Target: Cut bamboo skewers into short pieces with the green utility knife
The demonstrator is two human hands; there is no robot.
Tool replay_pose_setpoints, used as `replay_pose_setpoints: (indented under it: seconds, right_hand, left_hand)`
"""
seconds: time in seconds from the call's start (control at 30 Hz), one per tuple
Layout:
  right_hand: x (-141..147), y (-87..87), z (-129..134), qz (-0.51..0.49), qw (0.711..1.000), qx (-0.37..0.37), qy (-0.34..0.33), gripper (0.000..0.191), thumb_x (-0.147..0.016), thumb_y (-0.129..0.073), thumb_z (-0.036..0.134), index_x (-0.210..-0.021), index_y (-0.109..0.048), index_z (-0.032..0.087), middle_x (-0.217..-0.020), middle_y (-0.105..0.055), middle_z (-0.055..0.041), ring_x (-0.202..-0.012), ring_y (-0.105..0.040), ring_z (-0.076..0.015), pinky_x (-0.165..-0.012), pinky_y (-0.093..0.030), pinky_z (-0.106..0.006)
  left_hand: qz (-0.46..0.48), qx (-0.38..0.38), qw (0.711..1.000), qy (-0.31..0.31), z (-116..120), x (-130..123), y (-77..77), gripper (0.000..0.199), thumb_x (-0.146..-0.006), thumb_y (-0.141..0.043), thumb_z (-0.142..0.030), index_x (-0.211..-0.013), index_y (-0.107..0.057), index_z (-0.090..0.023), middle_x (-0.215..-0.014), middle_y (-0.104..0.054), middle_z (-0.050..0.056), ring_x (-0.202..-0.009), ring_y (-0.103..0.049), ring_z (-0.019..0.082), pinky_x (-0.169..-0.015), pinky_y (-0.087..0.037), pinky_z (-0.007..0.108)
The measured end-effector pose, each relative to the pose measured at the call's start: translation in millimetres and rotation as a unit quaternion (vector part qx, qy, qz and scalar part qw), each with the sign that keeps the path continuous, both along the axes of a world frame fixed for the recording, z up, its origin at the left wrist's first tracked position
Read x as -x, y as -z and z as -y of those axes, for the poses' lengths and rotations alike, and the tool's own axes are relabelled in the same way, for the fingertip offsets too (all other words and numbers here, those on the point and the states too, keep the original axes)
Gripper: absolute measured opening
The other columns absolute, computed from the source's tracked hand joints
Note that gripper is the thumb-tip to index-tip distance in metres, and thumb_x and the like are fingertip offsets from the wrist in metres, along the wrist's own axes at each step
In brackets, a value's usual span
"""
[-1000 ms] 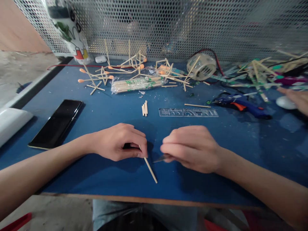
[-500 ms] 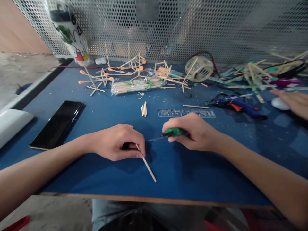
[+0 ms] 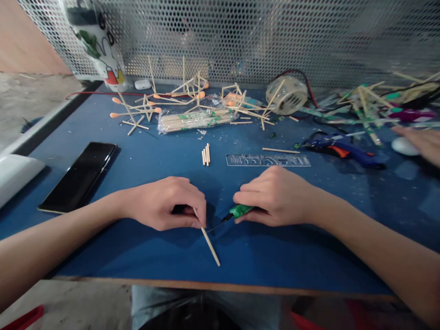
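My left hand (image 3: 173, 204) pinches a thin wooden stick (image 3: 211, 246) between thumb and fingers; the stick slants down toward the table's front edge. My right hand (image 3: 275, 197) is closed round a green-handled utility knife (image 3: 240, 211). Its thin blade points left and meets, or nearly meets, the stick just beside my left fingertips. Behind my hands lie several short cut stick pieces (image 3: 206, 155) in a small row. A clear plastic ruler (image 3: 268, 160) rests beyond my right hand, with one loose stick (image 3: 281, 150) behind it.
A phone (image 3: 79, 176) lies at left. Along the back are a bagged stick bundle (image 3: 195, 121), stick frames with orange tips (image 3: 137, 114) and a tape roll (image 3: 286, 95). A blue glue gun (image 3: 347, 149) lies at right, near another person's hand (image 3: 422, 142) and a white rounded object (image 3: 404, 146).
My right hand has brought the knife down and left, so its blade now reaches the stick. The stick in my left hand has shifted slightly. The other person's hand has moved a little right.
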State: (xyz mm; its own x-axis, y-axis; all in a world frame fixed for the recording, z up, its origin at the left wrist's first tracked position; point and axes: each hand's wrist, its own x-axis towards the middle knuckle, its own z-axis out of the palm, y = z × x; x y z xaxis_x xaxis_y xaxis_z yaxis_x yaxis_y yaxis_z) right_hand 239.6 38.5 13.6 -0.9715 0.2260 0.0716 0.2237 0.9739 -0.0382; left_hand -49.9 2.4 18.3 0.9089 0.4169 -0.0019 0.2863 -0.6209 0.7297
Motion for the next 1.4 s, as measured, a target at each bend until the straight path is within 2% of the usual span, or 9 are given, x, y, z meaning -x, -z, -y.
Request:
replay_pose_setpoints:
  seconds: [0.7,1.07,1.4]
  right_hand:
    - [-1,-2.3,0,0.038,0.999,0.004,0.015,0.042,-0.105,-0.038,0.053,-0.083,-0.055,0.021,-0.067,-0.059,0.0031,-0.054,-0.048,-0.0109,-0.054,-0.013,-0.03]
    - [9,-5.1,2,0.074,0.997,0.0,-0.006,0.041,-0.107,-0.031,0.05,-0.089,-0.056,0.022,-0.069,-0.063,0.0016,-0.05,-0.049,-0.0123,-0.053,-0.012,-0.03]
    - [3,1.6,2,0.045,0.999,-0.01,-0.01,0.028,-0.103,-0.042,0.042,-0.084,-0.051,0.024,-0.067,-0.06,0.0036,-0.048,-0.05,-0.0144,-0.048,-0.014,-0.033]
  left_hand:
    - [0.004,-0.015,1.0,0.0,0,1,0.8,0.009,-0.099,-0.063,-0.024,-0.097,-0.071,-0.021,-0.085,-0.074,0.003,-0.075,-0.064,0.012,-0.08,-0.042,0.029]
    - [0.007,-0.016,1.0,0.02,-2,1,1.9,0.01,-0.1,-0.059,-0.021,-0.098,-0.069,-0.022,-0.097,-0.077,0.003,-0.088,-0.069,0.015,-0.084,-0.043,0.029]
    - [-0.004,-0.014,1.0,0.021,-5,2,4.3,0.013,-0.103,-0.055,-0.022,-0.103,-0.068,-0.024,-0.096,-0.076,0.002,-0.087,-0.068,0.015,-0.078,-0.04,0.033]
